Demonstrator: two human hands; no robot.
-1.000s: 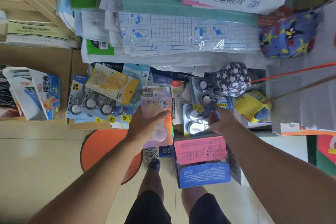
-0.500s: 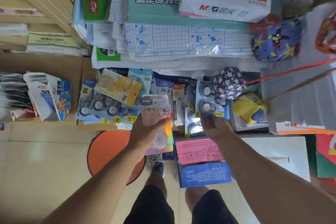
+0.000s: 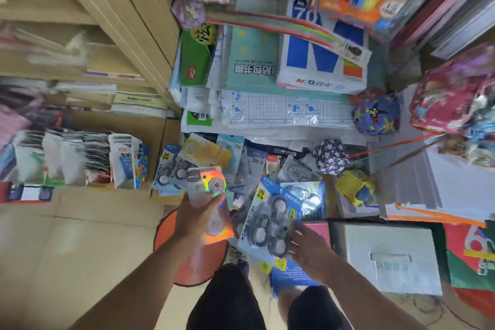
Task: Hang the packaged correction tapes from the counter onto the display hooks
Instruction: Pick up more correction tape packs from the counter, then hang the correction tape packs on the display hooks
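Holographic tape pack (image 3: 211, 203) upright; blue multipack (image 3: 278, 222) tilted

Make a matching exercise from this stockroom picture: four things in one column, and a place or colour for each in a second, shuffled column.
Things
1 holographic pack
2 blue value pack
3 round stool
4 star-print cap

Descriptions
A orange, on the floor
B held in the right hand
C lying on the counter pile
D held in the left hand

Pairs: 1-D, 2-B, 3-A, 4-C
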